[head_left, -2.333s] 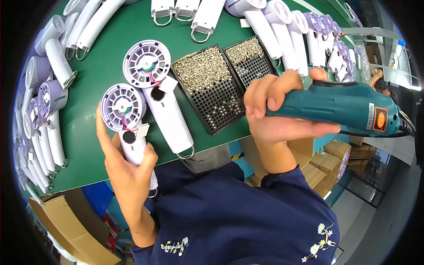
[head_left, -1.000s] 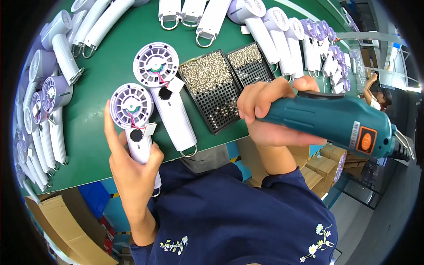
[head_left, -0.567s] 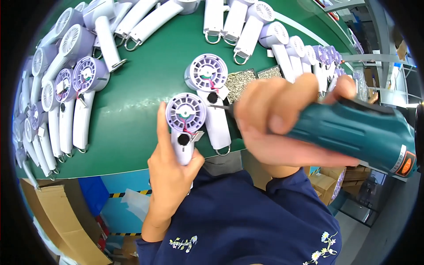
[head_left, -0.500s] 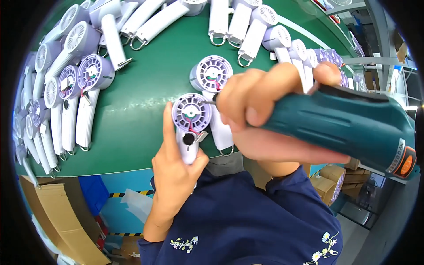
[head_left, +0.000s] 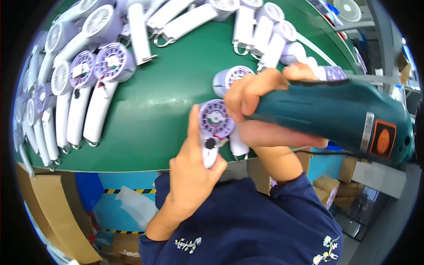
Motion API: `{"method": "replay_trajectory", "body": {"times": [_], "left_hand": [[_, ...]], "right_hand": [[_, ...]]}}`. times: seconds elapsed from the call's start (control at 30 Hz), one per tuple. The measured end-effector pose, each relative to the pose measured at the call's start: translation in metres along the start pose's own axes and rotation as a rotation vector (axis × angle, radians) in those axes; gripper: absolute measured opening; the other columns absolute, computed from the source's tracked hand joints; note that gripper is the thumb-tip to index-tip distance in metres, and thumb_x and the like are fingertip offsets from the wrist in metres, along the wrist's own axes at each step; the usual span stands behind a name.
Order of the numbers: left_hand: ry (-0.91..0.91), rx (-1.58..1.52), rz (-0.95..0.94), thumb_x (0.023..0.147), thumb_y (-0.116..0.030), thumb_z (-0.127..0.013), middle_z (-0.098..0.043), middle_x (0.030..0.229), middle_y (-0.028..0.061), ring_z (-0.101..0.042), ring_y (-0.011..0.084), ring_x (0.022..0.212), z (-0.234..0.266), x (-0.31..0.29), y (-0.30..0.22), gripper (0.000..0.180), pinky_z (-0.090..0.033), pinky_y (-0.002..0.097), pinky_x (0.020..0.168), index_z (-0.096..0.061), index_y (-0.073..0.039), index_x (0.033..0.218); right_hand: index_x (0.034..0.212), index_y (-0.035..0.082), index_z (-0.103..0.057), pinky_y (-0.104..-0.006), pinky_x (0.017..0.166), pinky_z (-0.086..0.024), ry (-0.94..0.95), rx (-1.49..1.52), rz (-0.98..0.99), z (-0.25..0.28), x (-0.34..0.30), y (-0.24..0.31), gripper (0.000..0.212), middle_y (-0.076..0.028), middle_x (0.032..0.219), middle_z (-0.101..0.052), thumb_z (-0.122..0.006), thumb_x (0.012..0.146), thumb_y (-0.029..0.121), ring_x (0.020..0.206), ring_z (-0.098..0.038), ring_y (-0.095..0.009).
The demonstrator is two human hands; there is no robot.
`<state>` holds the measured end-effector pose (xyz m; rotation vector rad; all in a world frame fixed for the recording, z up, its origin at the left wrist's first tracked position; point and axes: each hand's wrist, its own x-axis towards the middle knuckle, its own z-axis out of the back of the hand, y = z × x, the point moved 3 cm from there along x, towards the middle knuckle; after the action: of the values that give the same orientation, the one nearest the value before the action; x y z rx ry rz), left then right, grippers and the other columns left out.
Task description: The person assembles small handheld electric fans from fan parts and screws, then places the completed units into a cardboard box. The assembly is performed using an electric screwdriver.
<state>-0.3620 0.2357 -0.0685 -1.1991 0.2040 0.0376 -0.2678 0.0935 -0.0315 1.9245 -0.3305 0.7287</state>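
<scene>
My left hand [head_left: 194,176] grips a white and lilac handheld fan [head_left: 216,118] by its handle, index finger along the head's left side. The fan's open head faces up, showing its spoked round frame, a red wire and a black button below. My right hand [head_left: 260,95] is wrapped round a dark green electric screwdriver [head_left: 327,115], which lies nearly level. Its tip is hidden behind my right fingers, at the upper right rim of the fan head. A second fan [head_left: 222,84] lies just behind, partly covered by my right hand and the held fan.
Many similar fans [head_left: 99,112] lie in rows on the left of the green table [head_left: 154,132]. More fans [head_left: 190,22] lie along the far side and far right. Below the table edge stand an open cardboard box [head_left: 62,212] at left and further boxes [head_left: 324,187] at right.
The whole scene has shifted right in the picture, the held fan with it. Relative to the fan, the screwdriver and my right hand are closer, now covering the bit and part of the rim.
</scene>
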Motion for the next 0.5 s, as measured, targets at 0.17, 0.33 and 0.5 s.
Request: {"method": "replay_trajectory", "body": {"times": [0.17,0.33,0.5], "left_hand": [[0.048,-0.066,-0.101,0.073,-0.019,-0.067,-0.059,0.097,0.0232,-0.063,0.0394,0.078,-0.004,-0.009,0.005,0.096,-0.054,0.0457,0.066,-0.014,-0.008,0.152],[0.018,-0.115,-0.126,0.069,0.001,-0.063,-0.054,0.079,0.0183,-0.059,0.0340,0.064,-0.018,-0.014,0.015,0.099,-0.052,0.0415,0.063,-0.013,-0.011,0.154],[0.152,-0.454,0.009,0.072,0.000,-0.059,-0.064,0.102,0.0251,-0.064,0.0391,0.080,-0.015,-0.007,0.011,0.096,-0.052,0.0417,0.075,-0.010,-0.015,0.154]], "right_hand": [[0.126,0.024,-0.044,-0.0224,0.043,-0.031,-0.323,0.150,-0.166,0.003,-0.016,-0.012,0.095,0.002,0.067,-0.041,-0.053,0.058,0.089,0.055,-0.038,-0.008],[0.104,0.007,-0.049,-0.0264,0.046,-0.033,-0.141,-0.059,-0.135,0.034,-0.020,-0.019,0.081,-0.003,0.069,-0.045,-0.048,0.073,0.082,0.049,-0.040,-0.014],[0.110,0.009,-0.045,-0.0237,0.050,-0.032,-0.352,-0.087,-0.218,0.032,-0.024,-0.018,0.093,-0.001,0.070,-0.044,-0.065,0.057,0.083,0.054,-0.040,-0.012]]}}
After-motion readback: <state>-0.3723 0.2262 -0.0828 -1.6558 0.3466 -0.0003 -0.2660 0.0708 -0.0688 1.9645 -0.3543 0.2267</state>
